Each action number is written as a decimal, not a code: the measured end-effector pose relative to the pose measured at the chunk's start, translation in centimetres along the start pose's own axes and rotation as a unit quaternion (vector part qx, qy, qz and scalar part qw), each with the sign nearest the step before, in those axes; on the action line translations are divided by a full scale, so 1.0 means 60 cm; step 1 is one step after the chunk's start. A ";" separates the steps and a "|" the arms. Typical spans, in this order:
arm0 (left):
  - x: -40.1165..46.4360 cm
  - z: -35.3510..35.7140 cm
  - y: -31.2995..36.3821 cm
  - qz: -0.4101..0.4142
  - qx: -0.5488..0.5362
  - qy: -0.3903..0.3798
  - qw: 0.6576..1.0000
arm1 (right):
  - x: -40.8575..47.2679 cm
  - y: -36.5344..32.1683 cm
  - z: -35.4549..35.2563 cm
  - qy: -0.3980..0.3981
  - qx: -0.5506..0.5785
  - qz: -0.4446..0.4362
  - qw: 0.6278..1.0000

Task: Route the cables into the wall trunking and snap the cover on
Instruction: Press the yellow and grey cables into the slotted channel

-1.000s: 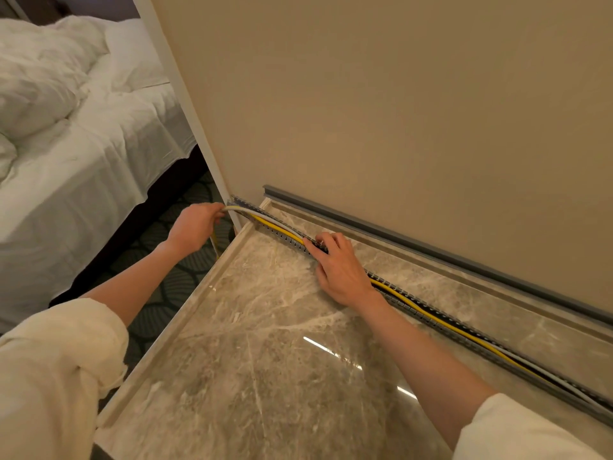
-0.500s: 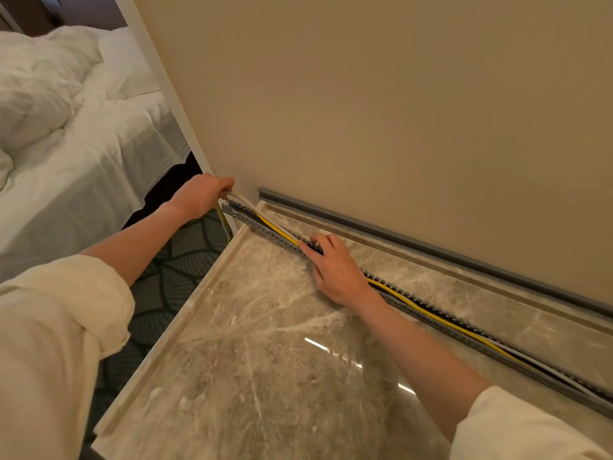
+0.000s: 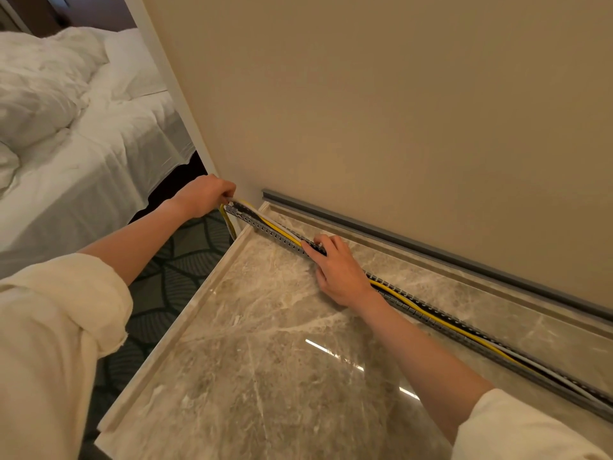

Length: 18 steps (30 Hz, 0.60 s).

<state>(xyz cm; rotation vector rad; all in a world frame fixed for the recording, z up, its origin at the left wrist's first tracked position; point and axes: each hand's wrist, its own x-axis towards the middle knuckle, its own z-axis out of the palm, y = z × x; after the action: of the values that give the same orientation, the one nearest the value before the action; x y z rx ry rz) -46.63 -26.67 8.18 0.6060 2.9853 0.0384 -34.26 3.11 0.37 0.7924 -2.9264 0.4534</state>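
A grey slotted trunking (image 3: 441, 323) lies along the marble counter (image 3: 252, 370), running from the left corner to the lower right. Inside it run a yellow cable (image 3: 428, 314), a white cable (image 3: 550, 376) and a black one. My left hand (image 3: 204, 195) is closed around the cable ends at the trunking's left tip, which sticks out past the counter's edge; the yellow cable loops down below it. My right hand (image 3: 338, 272) presses flat on the trunking, fingertips on the cables. A long grey cover strip (image 3: 431, 252) lies against the foot of the wall.
A beige wall (image 3: 381, 111) rises right behind the counter. Left of the wall's white corner stands a bed (image 3: 66, 144) with rumpled white linen. Dark patterned carpet (image 3: 172, 267) lies below the counter's left edge.
My left hand rose from beside the counter's corner up to the trunking's left end, drawing the cables tighter. My right hand stayed pressed on the trunking. The view shifted slightly.
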 end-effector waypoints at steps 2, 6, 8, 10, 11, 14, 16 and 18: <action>0.000 -0.001 -0.002 0.000 0.001 -0.005 1.000 | 0.000 -0.001 -0.001 0.001 0.001 0.001 1.000; -0.005 0.000 -0.006 0.001 0.010 -0.001 1.000 | 0.000 -0.001 0.000 0.003 0.002 0.003 1.000; -0.011 0.003 -0.006 0.009 0.025 -0.002 1.000 | 0.000 -0.001 0.000 0.003 0.004 0.003 1.000; -0.020 0.007 -0.003 0.020 0.049 -0.006 0.999 | -0.001 0.000 0.001 0.001 0.006 0.002 1.000; -0.024 0.009 -0.002 0.022 0.054 -0.001 0.998 | -0.001 0.000 0.000 0.001 0.006 0.002 1.000; -0.034 0.014 0.005 0.022 0.035 0.055 0.998 | -0.001 0.001 0.000 0.003 0.006 0.000 1.000; -0.037 0.014 0.013 0.039 0.025 0.091 0.995 | -0.001 0.000 0.000 0.004 0.006 0.000 1.000; -0.038 0.016 0.022 0.063 0.024 0.105 0.992 | -0.001 0.000 0.000 0.007 0.008 0.000 1.000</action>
<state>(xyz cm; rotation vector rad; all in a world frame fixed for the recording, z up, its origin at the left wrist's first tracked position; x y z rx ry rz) -43.91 -26.37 7.46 0.8448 3.1529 0.0415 -34.19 3.13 0.37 0.7886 -2.9142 0.4821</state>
